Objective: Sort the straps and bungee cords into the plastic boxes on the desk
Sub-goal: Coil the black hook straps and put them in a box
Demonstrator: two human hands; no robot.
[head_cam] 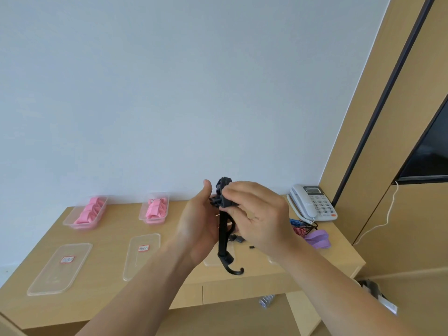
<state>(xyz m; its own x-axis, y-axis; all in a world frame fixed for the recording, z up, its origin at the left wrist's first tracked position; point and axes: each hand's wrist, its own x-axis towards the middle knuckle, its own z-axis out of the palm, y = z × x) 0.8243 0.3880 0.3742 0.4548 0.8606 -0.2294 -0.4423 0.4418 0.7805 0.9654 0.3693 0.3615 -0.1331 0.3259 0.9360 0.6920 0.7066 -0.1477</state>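
Wooden desk [109, 226] stands against a pale wall [169, 93], bearing a telephone [312, 202].

1. We see two arms of one person. Both the left forearm [135, 294] and the right forearm [339, 287] are bare from the bottom edge of the view up to the wrists.
2. The left hand [196, 229] and the right hand [257, 219] are bare as well.
3. Both forearms look slender and smooth to us, narrowing evenly toward the wrists.
4. On the back of the right hand we make out a row of rounded knuckles [244, 190] and faint ridges running back from them.
5. The left hand shows its fleshy thumb side, and its thumb [206, 190] is broad and blunt at the tip.
6. Finer detail, the nails included, is too soft for us to tell.
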